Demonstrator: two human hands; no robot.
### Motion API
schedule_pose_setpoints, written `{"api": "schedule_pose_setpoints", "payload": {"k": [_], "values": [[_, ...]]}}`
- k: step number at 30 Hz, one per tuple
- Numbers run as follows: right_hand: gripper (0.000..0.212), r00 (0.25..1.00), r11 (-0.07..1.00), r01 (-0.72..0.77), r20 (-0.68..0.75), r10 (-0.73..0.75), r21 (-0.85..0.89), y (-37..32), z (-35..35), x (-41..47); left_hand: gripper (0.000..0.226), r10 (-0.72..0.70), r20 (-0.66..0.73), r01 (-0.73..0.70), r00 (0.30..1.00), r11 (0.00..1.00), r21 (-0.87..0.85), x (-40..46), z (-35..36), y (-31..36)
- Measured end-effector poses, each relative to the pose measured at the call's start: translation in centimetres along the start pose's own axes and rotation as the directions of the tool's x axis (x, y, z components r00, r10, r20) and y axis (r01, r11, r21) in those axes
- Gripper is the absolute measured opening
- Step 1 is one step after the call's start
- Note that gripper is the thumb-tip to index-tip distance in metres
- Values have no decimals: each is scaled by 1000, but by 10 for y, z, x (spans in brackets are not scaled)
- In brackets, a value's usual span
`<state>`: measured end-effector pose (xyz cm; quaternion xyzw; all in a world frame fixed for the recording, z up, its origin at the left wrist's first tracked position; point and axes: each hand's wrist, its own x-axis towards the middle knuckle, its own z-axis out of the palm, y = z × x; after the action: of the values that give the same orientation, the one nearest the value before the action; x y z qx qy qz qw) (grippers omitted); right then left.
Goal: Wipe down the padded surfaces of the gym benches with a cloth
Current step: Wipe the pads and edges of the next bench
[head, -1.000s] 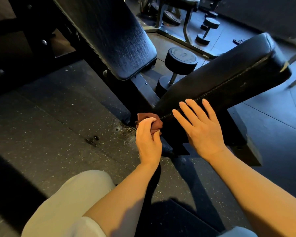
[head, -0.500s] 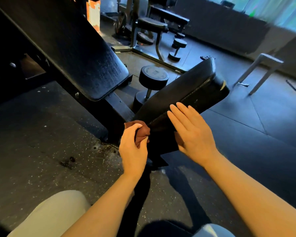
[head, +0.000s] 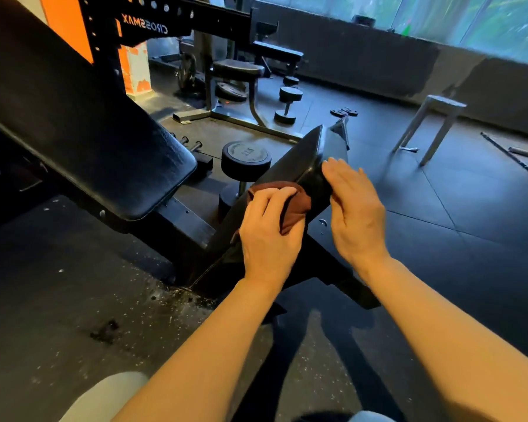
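On the seat pad (head: 290, 166), we grip the brown cloth (head: 293, 205) in our left hand (head: 267, 236) to scrub; our right hand (head: 352, 208), fingers straight, braces the pad's edge.

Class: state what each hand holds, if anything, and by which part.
Left hand grips the bunched brown cloth by its near side. Right hand holds nothing, resting flat on the seat pad.

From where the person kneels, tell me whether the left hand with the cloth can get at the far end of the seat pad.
Probably yes. The left hand holds the brown cloth on the seat pad, and the pad's top runs bare up to its far end. The right hand rests on the side, off that path.
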<state>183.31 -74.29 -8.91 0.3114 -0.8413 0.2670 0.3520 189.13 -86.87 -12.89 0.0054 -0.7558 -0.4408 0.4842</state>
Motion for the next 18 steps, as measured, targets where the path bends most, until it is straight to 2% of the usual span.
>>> {"api": "schedule_pose_setpoints", "payload": {"k": [2,6,8,10,13,16,18], "values": [[48,999,1000,-7,-38,8,25,0,4,-1,34,-31,34,29,999,998,59,-19,-3,-11],[43,999,999,-10,-51,12,41,-1,8,-1,33,-235,85,228,968,970,83,-71,-22,-26],[44,998,1000,-2,-55,3,25,-1,6,-1,29,-181,84,179,980,983,38,-68,-24,-14],[45,998,1000,0,-62,1,17,-2,5,-1,30,-27,47,25,999,999,30,-41,-17,5],[44,999,1000,-2,-52,4,26,-4,3,-1,36,152,90,-164,984,975,149,1,-3,19],[45,1000,1000,12,-25,-12,-3,-3,-1,0,43,145,193,-190,970,951,243,-1,-6,7],[46,1000,999,28,-12,-29,-33,-2,-4,1,48,62,209,-120,976,954,276,-19,-18,-11]]}}
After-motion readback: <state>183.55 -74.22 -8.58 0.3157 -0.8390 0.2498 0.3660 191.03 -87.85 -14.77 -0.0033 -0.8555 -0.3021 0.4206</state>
